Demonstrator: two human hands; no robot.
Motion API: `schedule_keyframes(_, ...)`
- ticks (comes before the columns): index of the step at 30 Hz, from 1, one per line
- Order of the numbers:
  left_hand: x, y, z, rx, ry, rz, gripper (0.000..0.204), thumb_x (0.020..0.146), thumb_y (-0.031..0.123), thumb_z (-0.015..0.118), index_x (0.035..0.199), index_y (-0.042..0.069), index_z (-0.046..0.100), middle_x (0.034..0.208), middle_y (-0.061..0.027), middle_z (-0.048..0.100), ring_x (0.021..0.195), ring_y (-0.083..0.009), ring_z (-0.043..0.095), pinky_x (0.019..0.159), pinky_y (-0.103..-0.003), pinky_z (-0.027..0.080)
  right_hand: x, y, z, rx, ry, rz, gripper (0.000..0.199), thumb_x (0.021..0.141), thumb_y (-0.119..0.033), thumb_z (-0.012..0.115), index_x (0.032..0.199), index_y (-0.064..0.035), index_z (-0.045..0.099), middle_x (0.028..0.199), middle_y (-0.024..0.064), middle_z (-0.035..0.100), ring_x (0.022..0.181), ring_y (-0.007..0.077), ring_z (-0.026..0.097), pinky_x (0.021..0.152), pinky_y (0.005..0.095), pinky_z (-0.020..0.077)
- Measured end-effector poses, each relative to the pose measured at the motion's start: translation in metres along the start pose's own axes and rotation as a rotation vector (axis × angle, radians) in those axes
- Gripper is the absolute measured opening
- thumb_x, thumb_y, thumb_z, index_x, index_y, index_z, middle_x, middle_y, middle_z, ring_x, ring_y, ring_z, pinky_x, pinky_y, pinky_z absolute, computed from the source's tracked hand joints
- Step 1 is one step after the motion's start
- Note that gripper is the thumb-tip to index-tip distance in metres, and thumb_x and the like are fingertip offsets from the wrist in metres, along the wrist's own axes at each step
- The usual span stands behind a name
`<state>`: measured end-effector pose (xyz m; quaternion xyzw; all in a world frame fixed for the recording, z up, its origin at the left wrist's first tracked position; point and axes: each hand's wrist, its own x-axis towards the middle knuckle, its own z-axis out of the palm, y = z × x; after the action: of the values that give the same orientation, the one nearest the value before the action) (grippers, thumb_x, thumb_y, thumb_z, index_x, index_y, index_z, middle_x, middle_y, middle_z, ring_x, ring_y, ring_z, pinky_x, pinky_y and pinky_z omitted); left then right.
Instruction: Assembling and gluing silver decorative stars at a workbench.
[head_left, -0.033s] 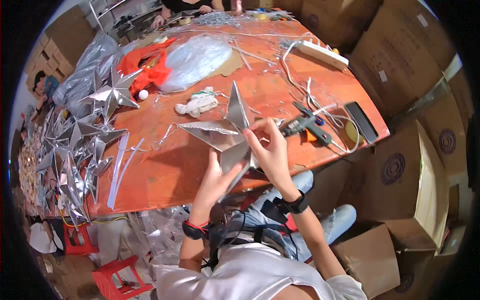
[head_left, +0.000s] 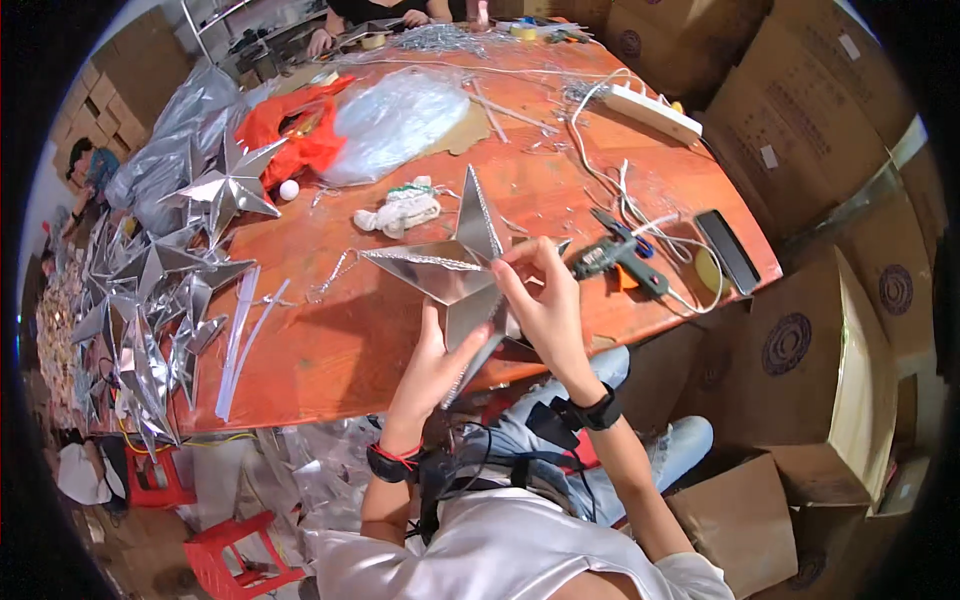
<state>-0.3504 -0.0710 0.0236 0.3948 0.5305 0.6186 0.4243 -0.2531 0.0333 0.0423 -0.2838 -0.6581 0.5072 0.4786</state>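
Both hands grasp a silver star (head_left: 455,275): the left hand (head_left: 437,362) supports it from below, the right hand (head_left: 545,300) pinches its right edge. A glue gun (head_left: 615,260) lies just right of the right hand.

Star (head_left: 455,275) above table (head_left: 340,350) between both hands, glue gun (head_left: 612,258) right, star pile (head_left: 150,300) left.

We see brown boxes (head_left: 830,370) right of the table, one with a white label (head_left: 768,157), and a dark phone (head_left: 727,250) lying on the table.
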Motion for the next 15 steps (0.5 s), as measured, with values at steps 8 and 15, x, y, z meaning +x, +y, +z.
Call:
schedule_keyframes(8,0.016,0.014,-0.016,-0.305,0.144,-0.284,0.063,0.09,0.015,0.048,0.139,0.005,0.01,0.129,-0.0081,0.036,0.116,-0.016,0.04,0.099,-0.027,0.032,0.043,-0.01,0.009,-0.132,-0.135,0.017,0.012,0.08,-0.005,0.058,0.084,-0.0001,0.048,0.07,0.0083,0.057,0.057,0.0153,0.054,0.051,0.0273,0.0421)
schedule_keyframes(15,0.027,0.002,-0.018,-0.371,0.164,-0.231,0.062,0.089,0.012,0.043,0.14,0.008,0.006,0.13,-0.0089,0.036,0.114,-0.0151,0.04,0.103,-0.03,0.027,0.055,-0.017,0.027,-0.263,-0.12,-0.115,0.015,0.076,0.0,0.057,0.085,-0.0008,0.046,0.075,0.013,0.053,0.064,0.0264,0.054,0.056,0.0322,0.0432)
